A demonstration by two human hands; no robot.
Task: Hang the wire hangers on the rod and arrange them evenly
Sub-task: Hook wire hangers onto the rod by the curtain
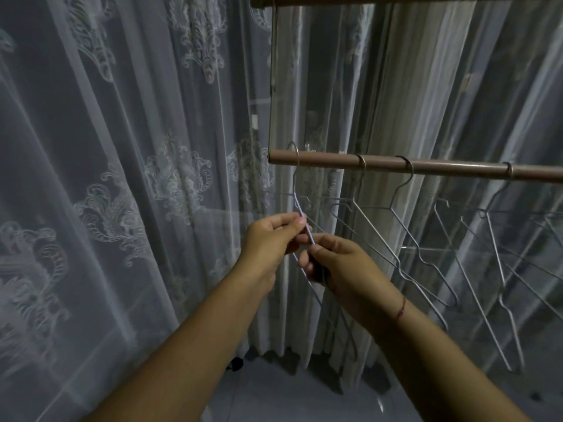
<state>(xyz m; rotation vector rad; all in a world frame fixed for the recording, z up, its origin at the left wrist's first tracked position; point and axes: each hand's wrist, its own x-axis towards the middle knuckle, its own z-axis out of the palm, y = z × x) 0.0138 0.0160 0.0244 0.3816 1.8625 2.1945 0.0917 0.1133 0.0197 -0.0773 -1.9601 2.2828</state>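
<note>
Held hanger [307, 231]: a thin wire hanger. Its hook sits over the rod just inside the rod's left end, and its body hangs slanting down towards the person.
Left hand [268, 239]: thumb and fingers [300, 221] are narrowed to a pinch on the hanger's wire, just below the neck.
Right hand [344, 266]: curled round the same wire just beneath the left hand, with the fingertips touching it. The two hands are nearly in contact.
Rod [441, 169]: a brown round bar that runs from the middle of the view out past the right edge.
Other hangers [409, 166]: three more hooks sit on the rod to the right of the held one. Their wire bodies are turned at differing angles, and the lower parts cross one another.
Wrist thread [400, 309]: a red string round the right wrist.
Upright post [272, 86]: rises from the rod's left end to an upper bar [396, 0] at the top edge.
Lace curtain [122, 178]: sheer with an embroidered pattern, filling the left side.
Plain curtain [396, 86]: pale folds hanging behind the rod.
Floor [289, 397]: pale tiles below the curtain hems.
</note>
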